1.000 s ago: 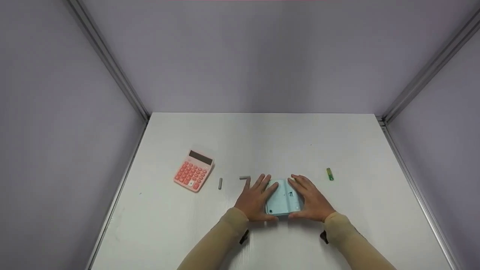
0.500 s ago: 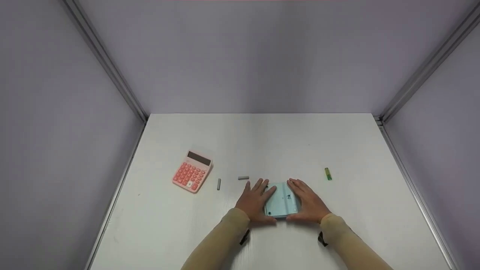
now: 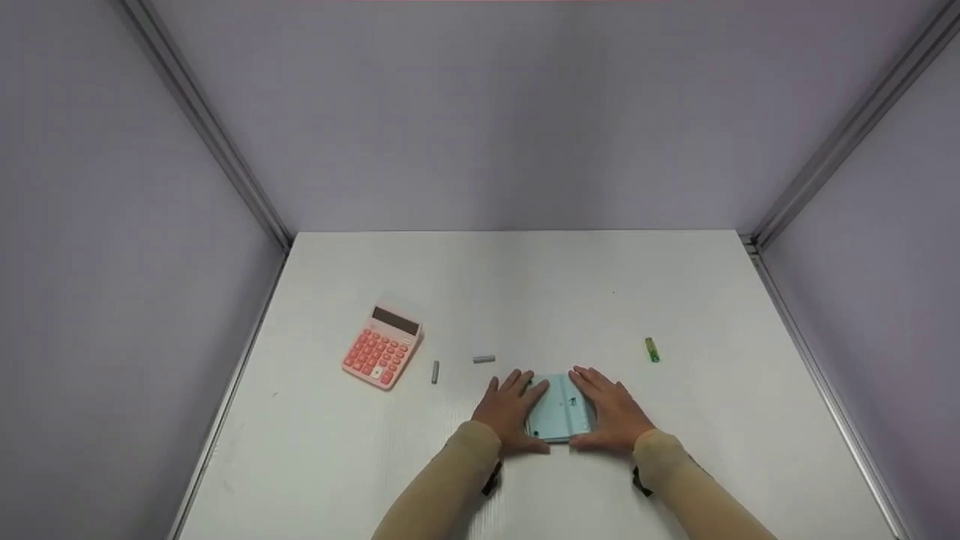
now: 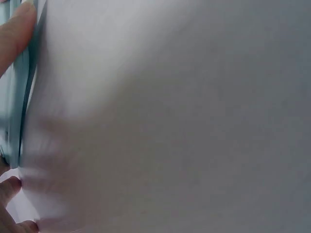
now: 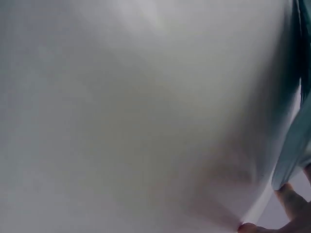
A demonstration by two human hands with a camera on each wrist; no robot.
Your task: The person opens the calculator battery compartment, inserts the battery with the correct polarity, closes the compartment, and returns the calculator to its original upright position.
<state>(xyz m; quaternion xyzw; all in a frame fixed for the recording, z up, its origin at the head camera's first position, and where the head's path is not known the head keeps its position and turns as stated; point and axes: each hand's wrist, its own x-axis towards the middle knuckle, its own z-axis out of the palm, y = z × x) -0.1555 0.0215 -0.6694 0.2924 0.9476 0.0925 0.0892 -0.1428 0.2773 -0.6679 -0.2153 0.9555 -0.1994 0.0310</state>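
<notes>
A light blue flat folded case (image 3: 551, 412), with a lengthwise strip and small dark print, lies on the white table near its front. My left hand (image 3: 506, 416) holds its left side, fingers towards the far edge and thumb at the near edge. On the opposite side my right hand (image 3: 616, 416) holds it the same way. The left wrist view shows a thumb (image 4: 18, 34) against the case's edge and fingertips beyond its corner. In the right wrist view, fingers (image 5: 291, 201) meet the corner of the case.
A pink calculator (image 3: 383, 347) lies on the left of the table (image 3: 525, 292). Two small grey cylinders, one upright in view (image 3: 435, 372) and one lying crosswise (image 3: 484, 359), are between it and the hands. A green battery (image 3: 652, 349) lies to the right.
Both hands and the light blue case have shifted slightly towards the person. The left index finger has come away from the crosswise grey cylinder. The view has also drifted a little.
</notes>
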